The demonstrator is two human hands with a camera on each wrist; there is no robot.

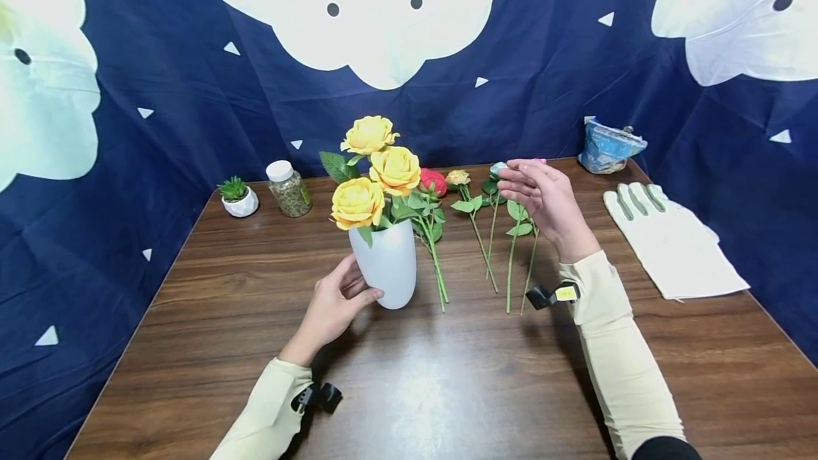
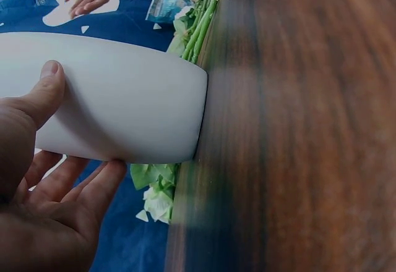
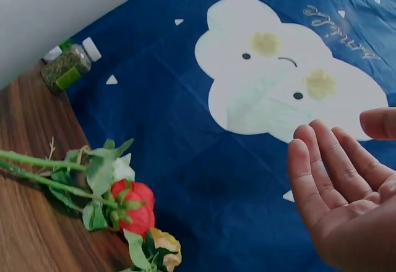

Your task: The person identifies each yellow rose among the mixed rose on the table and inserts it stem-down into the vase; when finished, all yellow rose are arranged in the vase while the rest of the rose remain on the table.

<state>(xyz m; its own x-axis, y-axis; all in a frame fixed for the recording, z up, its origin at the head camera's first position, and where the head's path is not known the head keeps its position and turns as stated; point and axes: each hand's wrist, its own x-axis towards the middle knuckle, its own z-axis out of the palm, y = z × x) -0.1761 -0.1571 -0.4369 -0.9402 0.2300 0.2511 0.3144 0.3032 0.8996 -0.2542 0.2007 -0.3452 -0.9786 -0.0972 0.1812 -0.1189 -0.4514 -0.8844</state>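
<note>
A white vase (image 1: pixel 391 268) with three yellow roses (image 1: pixel 395 170) in it stands left of the table's middle. My left hand (image 1: pixel 334 305) grips its lower side; the left wrist view shows the thumb along one face and the fingers (image 2: pixel 102 188) beneath. Raised over the loose stems, my right hand (image 1: pixel 543 199) holds nothing, its fingers (image 3: pixel 346 167) extended. Behind and right of the vase lie a red rose (image 1: pixel 433 182), a peach rose (image 1: pixel 457 177) and a pale blue flower (image 1: pixel 498 170). My right hand partly covers other stems (image 1: pixel 513 261).
At the back left are a small potted succulent (image 1: pixel 239 199) and a white-lidded jar (image 1: pixel 290 192) of dried green bits. White gloves (image 1: pixel 677 247) lie on the right, in front of a crumpled blue bag (image 1: pixel 609 148). A dark blue cloth with clouds hangs around the wooden table (image 1: pixel 498 389).
</note>
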